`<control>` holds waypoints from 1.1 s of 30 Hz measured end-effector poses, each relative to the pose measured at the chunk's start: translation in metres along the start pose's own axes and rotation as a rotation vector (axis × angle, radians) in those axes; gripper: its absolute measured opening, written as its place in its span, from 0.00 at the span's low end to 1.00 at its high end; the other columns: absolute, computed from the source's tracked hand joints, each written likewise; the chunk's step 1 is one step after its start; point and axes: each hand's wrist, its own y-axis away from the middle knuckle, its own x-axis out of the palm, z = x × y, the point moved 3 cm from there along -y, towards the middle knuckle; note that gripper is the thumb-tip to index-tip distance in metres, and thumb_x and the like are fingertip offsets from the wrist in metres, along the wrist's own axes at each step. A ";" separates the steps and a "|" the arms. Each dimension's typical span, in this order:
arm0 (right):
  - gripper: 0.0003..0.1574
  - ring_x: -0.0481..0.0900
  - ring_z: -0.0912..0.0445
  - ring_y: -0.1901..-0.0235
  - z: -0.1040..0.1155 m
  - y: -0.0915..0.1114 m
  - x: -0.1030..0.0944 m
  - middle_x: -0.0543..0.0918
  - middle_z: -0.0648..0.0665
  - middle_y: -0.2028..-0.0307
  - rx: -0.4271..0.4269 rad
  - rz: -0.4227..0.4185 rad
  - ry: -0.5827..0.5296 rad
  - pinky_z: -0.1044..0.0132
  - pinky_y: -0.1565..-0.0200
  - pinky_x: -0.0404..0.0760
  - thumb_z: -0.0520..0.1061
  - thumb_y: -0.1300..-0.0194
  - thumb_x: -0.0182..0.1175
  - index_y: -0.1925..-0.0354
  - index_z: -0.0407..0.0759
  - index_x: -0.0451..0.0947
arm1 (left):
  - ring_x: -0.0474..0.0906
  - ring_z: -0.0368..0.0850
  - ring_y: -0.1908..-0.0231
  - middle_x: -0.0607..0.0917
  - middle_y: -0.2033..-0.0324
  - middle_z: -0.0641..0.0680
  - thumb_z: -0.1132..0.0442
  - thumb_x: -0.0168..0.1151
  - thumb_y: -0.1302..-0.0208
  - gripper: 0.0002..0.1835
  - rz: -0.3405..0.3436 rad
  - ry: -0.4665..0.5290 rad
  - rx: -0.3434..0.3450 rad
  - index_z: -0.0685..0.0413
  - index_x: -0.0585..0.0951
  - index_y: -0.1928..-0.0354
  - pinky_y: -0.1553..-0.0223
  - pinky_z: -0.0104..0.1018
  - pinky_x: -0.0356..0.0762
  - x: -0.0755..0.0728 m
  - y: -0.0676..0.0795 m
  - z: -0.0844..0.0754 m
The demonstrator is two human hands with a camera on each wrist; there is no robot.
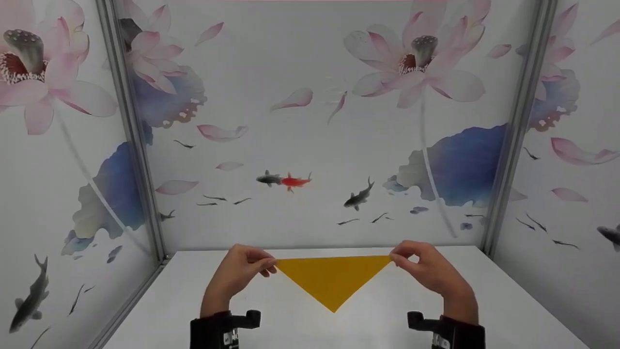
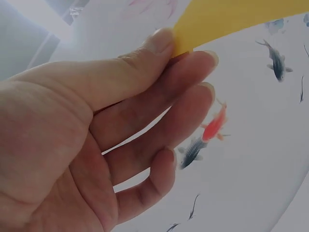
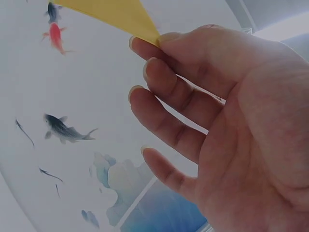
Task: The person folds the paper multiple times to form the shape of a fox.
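A yellow paper triangle (image 1: 334, 278) is stretched between both hands, its long edge level at the top and its point hanging downward. My left hand (image 1: 242, 274) pinches the left corner between thumb and forefinger. The right corner is pinched the same way by my right hand (image 1: 426, 269). In the left wrist view, the paper (image 2: 231, 21) runs off to the upper right from the thumb tip, and the other fingers curve loosely below. From the right wrist, the paper (image 3: 116, 17) narrows to the corner held at the thumb.
Below the hands is a white table (image 1: 160, 300). Behind it stands a white back wall (image 1: 300, 218) printed with lotus flowers and fish. Similar side panels join it at metal posts (image 1: 133, 126). Each wrist wears a black strap mount (image 1: 213, 329).
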 end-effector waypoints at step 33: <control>0.09 0.76 0.56 0.70 -0.120 0.001 0.104 0.85 0.49 0.72 0.686 0.253 0.011 0.68 0.64 0.76 0.48 0.38 0.78 0.63 0.44 0.92 | 0.79 0.42 0.69 0.90 0.70 0.49 0.58 0.74 0.31 0.08 0.189 -0.177 -0.445 0.55 0.92 0.58 0.65 0.32 0.76 0.080 -0.015 0.135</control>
